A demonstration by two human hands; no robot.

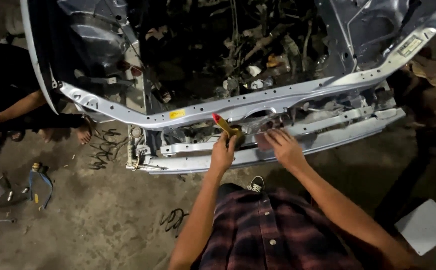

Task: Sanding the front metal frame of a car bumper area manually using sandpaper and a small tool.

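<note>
Screwdriver [226, 129] with a yellow handle sits clenched in our left hand [223, 154] at the front crossmember's [278, 150] near edge, our right hand [284, 146] resting open-fingered on it, the stripped engine bay [228, 50] beyond.

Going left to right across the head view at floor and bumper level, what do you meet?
Another person's arm → blue-handled tool → black wire clips → left hand gripping yellow tool → right hand → white sheet.

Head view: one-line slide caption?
Left hand grips yellow red-tipped tool at stripped silver car front frame; right hand alongside.
</note>
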